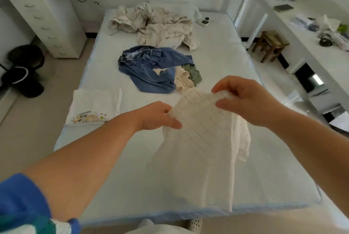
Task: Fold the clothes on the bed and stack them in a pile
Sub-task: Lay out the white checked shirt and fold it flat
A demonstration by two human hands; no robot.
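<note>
I hold a white checked garment (200, 139) up over the near half of the bed (105, 158). My left hand (156, 116) pinches its upper left edge and my right hand (243, 99) pinches its upper right corner; the rest hangs down to the mattress. A folded white T-shirt with a cartoon print (94, 107) lies flat at the bed's left edge. Crumpled blue jeans (149, 69) lie mid-bed, with a cream piece (184, 80) and an olive green piece (195, 75) beside them. A rumpled beige printed cloth (156, 24) is heaped at the far end.
A white drawer unit (45, 24) stands left of the bed, with a black fan (24, 71) on the floor. A wooden stool (270, 44) and a long white desk (302, 31) with clutter are on the right. A small white device (204, 21) lies near the headboard.
</note>
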